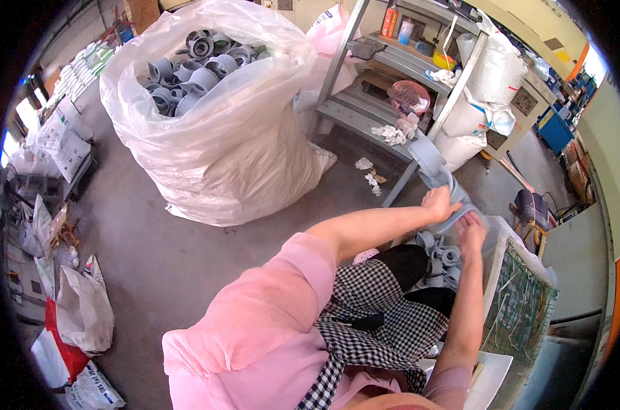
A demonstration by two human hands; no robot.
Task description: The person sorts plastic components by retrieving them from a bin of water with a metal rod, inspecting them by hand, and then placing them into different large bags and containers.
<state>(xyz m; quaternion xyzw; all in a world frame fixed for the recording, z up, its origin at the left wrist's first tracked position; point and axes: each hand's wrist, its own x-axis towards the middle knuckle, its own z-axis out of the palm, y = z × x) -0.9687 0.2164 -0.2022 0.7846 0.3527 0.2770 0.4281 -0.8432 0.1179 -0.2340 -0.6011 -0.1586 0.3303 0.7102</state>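
A large grey plastic pipe fitting with a wide round collar is held up before me, over the right side of my lap. My left hand grips it around the middle. The fingers of my right hand are pressed against its lower end, which is partly hidden and blurred. Below my hands, next to my knees, lies a pile of smaller grey pipe fittings. A black-and-white checked apron covers my lap.
A big translucent plastic sack full of grey fittings stands on the floor ahead. Beside it is a metal shelf rack with a pink basket and spray cans. A green mesh-sided crate sits at my right. White sacks lie at left.
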